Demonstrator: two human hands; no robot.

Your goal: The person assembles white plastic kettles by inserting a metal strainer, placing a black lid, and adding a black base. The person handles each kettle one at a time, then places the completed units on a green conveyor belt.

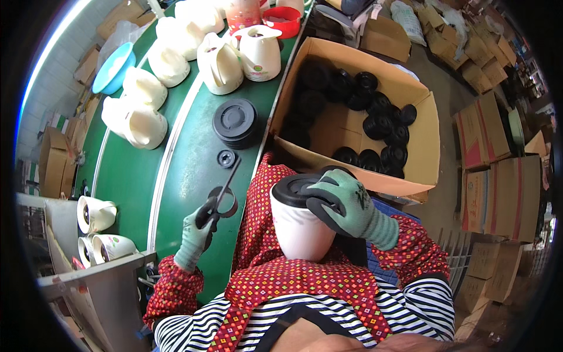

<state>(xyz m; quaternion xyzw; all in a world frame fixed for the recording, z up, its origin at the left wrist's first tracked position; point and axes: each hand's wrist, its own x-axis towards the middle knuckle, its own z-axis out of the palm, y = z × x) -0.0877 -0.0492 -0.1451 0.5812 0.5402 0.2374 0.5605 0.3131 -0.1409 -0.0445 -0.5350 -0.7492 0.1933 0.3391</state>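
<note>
My right hand, in a green and black glove, is closed over the edge of a black round cap. That cap lies on top of a white jug body, which stands in my lap against the red patterned apron. My left hand, gloved alike, is closed on a black ring-shaped part with a thin straight bar, held above the green table. Just beyond the bar lies a small black ring. A stack of black discs sits farther back. My right fingertips partly hide the cap.
Several cream jugs stand along the green table. A red basin and blue basin are farther back. An open cardboard box with black caps stands to the right. Jugs lie near a grey frame at left.
</note>
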